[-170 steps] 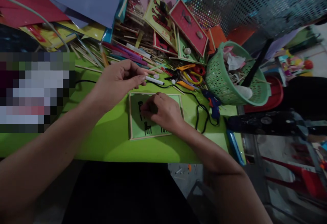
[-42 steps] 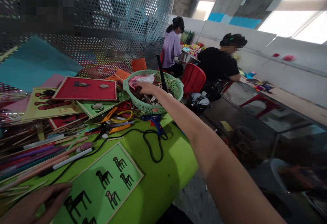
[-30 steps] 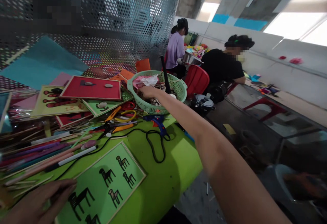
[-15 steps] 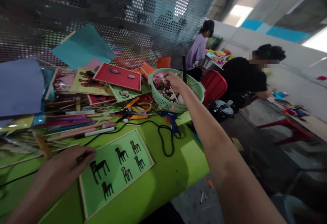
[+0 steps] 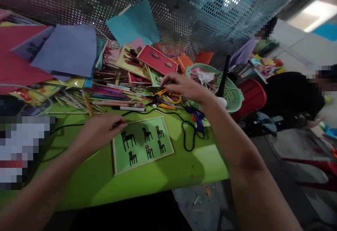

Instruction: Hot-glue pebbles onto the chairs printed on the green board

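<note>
Your light green card (image 5: 140, 146) bears dark chair shapes (image 5: 124, 139); your counter (image 5: 179, 169) is lime green. The basket (image 5: 236, 101) is pale green, the glue gun (image 5: 199, 119) blue.

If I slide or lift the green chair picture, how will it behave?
The green chair picture should stay fairly stiff, since thin wooden-looking strips frame its edges. It is probably light for its size, being thin and flat. It seems unlikely to roll or tip when pushed, as it lies flat on the green tabletop.
</note>
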`<state>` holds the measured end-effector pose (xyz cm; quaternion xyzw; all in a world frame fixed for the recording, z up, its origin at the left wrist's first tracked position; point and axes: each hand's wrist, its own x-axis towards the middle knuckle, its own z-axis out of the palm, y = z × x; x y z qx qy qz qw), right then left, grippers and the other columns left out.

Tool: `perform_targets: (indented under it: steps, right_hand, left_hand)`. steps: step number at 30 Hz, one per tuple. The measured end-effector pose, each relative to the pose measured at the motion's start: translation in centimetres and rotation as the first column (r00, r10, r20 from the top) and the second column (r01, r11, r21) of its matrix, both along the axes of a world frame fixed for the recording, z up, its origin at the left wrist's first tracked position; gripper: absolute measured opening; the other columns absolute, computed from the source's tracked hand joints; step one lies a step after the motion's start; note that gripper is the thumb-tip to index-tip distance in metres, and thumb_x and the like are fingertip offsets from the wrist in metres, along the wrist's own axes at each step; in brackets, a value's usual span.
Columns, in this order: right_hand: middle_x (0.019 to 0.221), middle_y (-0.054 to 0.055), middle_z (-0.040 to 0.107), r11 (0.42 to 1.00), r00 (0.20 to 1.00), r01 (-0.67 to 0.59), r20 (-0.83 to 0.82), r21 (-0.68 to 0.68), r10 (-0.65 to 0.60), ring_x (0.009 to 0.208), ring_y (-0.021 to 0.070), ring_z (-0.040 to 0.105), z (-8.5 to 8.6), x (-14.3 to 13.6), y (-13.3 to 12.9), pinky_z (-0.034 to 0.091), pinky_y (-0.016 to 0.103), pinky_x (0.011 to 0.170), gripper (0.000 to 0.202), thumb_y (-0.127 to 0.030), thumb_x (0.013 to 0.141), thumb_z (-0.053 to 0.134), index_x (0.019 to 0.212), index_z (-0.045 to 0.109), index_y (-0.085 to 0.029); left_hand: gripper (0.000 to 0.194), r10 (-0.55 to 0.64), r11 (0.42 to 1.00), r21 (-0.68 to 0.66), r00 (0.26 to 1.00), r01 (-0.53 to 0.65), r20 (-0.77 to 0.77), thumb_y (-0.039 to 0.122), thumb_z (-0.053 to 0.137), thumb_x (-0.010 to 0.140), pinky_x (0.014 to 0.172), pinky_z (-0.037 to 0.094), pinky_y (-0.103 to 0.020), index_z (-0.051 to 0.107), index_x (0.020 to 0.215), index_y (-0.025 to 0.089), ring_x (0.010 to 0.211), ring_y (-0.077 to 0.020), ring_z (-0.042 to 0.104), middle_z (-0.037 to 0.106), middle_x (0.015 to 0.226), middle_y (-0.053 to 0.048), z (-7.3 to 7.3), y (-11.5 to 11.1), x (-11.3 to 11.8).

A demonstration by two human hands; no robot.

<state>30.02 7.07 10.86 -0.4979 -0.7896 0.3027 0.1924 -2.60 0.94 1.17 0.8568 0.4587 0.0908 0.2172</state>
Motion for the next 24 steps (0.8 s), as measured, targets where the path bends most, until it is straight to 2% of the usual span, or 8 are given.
perform_targets:
  steps: [3, 7, 10, 13, 16, 19, 22, 24]
  right_hand:
    - [0.111, 0.006, 0.07, 0.982, 0.961, -0.175, 0.207, -0.065, 0.185, 0.101, 0.0198, 0.063, -2.3, -5.0, -0.9, 0.046, 0.031, 0.092, 0.024, -0.012, 0.089, 0.057, 0.109, 0.068, -0.017]
    - [0.12, 0.007, 0.072, 0.982, 0.911, -0.184, 0.368, -0.042, 0.186, 0.114, 0.0232, 0.063, -4.8, -7.5, -0.7, 0.043, 0.031, 0.096, 0.021, -0.023, 0.096, 0.058, 0.111, 0.073, -0.021]
    - [0.121, 0.005, 0.074, 0.987, 0.908, -0.149, 0.386, -0.06, 0.161, 0.114, 0.023, 0.065, -5.0, -7.5, -0.6, 0.043, 0.03, 0.094, 0.027, -0.026, 0.099, 0.053, 0.116, 0.075, -0.022]
    - [0.125, 0.006, 0.074, 0.994, 0.929, -0.106, 0.352, -0.039, 0.113, 0.116, 0.0219, 0.066, -4.1, -6.9, -0.7, 0.043, 0.03, 0.098, 0.033, -0.021, 0.1, 0.049, 0.123, 0.073, -0.02]
    - [0.125, 0.004, 0.073, 0.998, 0.96, -0.041, 0.278, 0.054, 0.024, 0.117, 0.0218, 0.065, -2.3, -5.0, -0.5, 0.044, 0.032, 0.101, 0.034, -0.017, 0.096, 0.051, 0.122, 0.072, -0.021]
    - [0.107, 0.004, 0.075, 0.968, 0.97, 0.174, 0.136, 0.18, -0.2, 0.097, 0.0194, 0.07, -0.1, -0.8, 0.3, 0.05, 0.033, 0.089, 0.029, -0.018, 0.094, 0.053, 0.117, 0.072, -0.019]
    - [0.092, 0.005, 0.072, 0.864, 0.893, 0.428, 0.023, 0.266, -0.449, 0.078, 0.0144, 0.069, 1.6, 5.1, 1.5, 0.053, 0.029, 0.076, 0.025, -0.017, 0.095, 0.05, 0.112, 0.069, -0.014]
    - [0.091, 0.007, 0.073, 0.777, 0.806, 0.546, 0.056, 0.313, -0.59, 0.074, 0.013, 0.069, 2.0, 8.8, 2.2, 0.052, 0.026, 0.072, 0.023, -0.015, 0.094, 0.051, 0.109, 0.068, -0.011]
  left_hand:
    - [0.039, 0.017, 0.999, 0.044, 1.0, -0.016, -0.003, 0.045, 0.043, 0.099, 0.067, 0.04, -0.03, 0.072, 0.099, 0.019, 0.083, -0.0234, 0.065, 0.074, 0.094, -0.007, -0.6, 0.3, -0.1]
    - [0.039, 0.022, 0.999, 0.032, 1.0, -0.022, 0.01, 0.044, 0.043, 0.097, 0.069, 0.041, -0.031, 0.072, 0.099, 0.019, 0.082, -0.0241, 0.064, 0.073, 0.093, -0.009, -0.9, 0.3, -0.1]
    - [0.038, 0.023, 0.999, 0.031, 0.999, -0.024, 0.028, 0.044, 0.044, 0.096, 0.071, 0.041, -0.032, 0.072, 0.097, 0.02, 0.084, -0.0252, 0.064, 0.073, 0.092, -0.009, -0.7, 0.1, 0.0]
    - [0.038, 0.016, 0.999, 0.033, 0.999, -0.017, 0.03, 0.046, 0.044, 0.096, 0.071, 0.04, -0.032, 0.072, 0.096, 0.02, 0.084, -0.0252, 0.064, 0.073, 0.092, -0.008, -0.3, -0.1, 0.1]
    - [0.038, -0.002, 1.0, 0.031, 1.0, 0.001, 0.024, 0.044, 0.042, 0.099, 0.072, 0.04, -0.032, 0.071, 0.098, 0.02, 0.087, -0.0247, 0.065, 0.073, 0.095, -0.007, 0.1, -0.3, 0.1]
    - [0.038, -0.02, 1.0, 0.021, 1.0, 0.019, 0.02, 0.043, 0.04, 0.101, 0.075, 0.04, -0.033, 0.07, 0.103, 0.02, 0.091, -0.025, 0.065, 0.073, 0.101, -0.006, 0.2, -0.4, -0.1]
    - [0.04, -0.031, 0.999, -0.013, 0.999, 0.031, 0.033, 0.047, 0.04, 0.101, 0.078, 0.041, -0.033, 0.069, 0.105, 0.021, 0.091, -0.0247, 0.066, 0.073, 0.103, -0.005, -0.4, -0.3, -0.3]
    - [0.04, -0.036, 0.998, -0.042, 0.999, 0.038, 0.04, 0.051, 0.041, 0.099, 0.078, 0.043, -0.033, 0.069, 0.103, 0.022, 0.091, -0.0244, 0.067, 0.074, 0.103, -0.004, -0.9, 0.0, -0.5]
